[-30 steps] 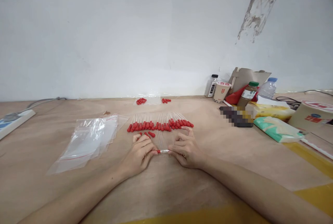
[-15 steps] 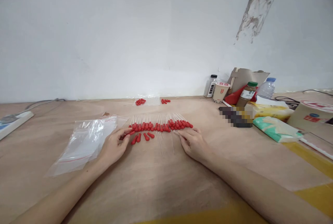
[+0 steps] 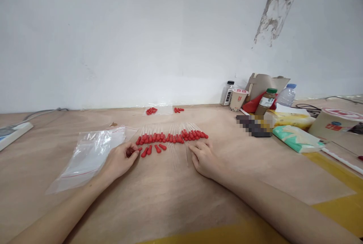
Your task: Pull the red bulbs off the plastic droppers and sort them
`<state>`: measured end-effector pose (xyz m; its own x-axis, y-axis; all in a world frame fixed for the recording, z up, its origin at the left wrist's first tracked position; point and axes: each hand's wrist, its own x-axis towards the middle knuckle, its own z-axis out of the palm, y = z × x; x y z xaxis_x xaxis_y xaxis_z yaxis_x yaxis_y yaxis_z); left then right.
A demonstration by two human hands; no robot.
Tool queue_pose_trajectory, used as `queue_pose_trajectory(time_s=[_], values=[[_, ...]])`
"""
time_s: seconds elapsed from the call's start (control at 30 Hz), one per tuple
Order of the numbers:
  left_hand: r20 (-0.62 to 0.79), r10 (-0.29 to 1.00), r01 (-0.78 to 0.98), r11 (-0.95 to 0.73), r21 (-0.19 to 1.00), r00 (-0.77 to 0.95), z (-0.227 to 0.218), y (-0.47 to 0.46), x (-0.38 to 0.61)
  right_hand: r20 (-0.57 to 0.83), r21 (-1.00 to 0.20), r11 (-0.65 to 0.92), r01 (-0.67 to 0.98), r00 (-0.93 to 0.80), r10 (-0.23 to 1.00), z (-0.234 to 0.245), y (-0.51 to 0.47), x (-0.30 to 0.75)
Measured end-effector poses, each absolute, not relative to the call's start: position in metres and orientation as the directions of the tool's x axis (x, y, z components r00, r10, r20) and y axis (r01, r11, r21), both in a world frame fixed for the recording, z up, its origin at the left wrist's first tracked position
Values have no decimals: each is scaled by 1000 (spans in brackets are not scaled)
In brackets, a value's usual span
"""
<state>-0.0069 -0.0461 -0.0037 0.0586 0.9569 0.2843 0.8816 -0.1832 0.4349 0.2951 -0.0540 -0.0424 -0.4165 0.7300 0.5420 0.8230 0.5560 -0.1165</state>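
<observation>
Now my hands had parted from the tube they shared a second ago; my left hand (image 3: 120, 159) pinched a red cap (image 3: 131, 152) beside the spare caps (image 3: 154, 149); my right hand (image 3: 204, 158) lay spread, fingertips at the bare glass tubes (image 3: 187, 152) below the capped row (image 3: 170, 137); the red print on the paper cup (image 3: 236, 100) was too small to read.

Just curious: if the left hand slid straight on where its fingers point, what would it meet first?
Probably the loose red rubber bulbs lying just past the fingertips of the left hand, ahead of the row of red-capped droppers; depth is hard to judge.
</observation>
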Motion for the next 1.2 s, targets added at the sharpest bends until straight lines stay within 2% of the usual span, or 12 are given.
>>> queue_pose_trajectory(time_s=[0.1, 0.23, 0.47, 0.67, 0.93, 1.07, 1.2], values=[[346, 933, 887, -243, 393, 102, -5, -47, -5, 488, -155, 556, 817, -426, 762, -39, -59, 292], [557, 803, 907, -373, 195, 211, 1, -47, 11, 428, -176, 562, 808, -451, 783, -35, -63, 290], [515, 734, 834, -548, 66, 442, 10, -35, 72, 381, -105, 557, 824, -484, 788, -33, -65, 289], [509, 740, 836, -544, 70, 439, 3, -10, 106, 392, -157, 553, 818, -463, 795, -33, -64, 290], [537, 768, 855, -495, 154, 348, -6, -4, 116, 537, -363, 521, 772, -283, 795, -38, -53, 297], [596, 759, 833, -491, 255, 264, -5, -22, 94, 662, -357, 557, 750, -217, 717, -36, -46, 304], [618, 682, 727, -641, 246, 392, -4, -47, 61, 741, -225, 627, 746, -288, 607, -32, -43, 308]])
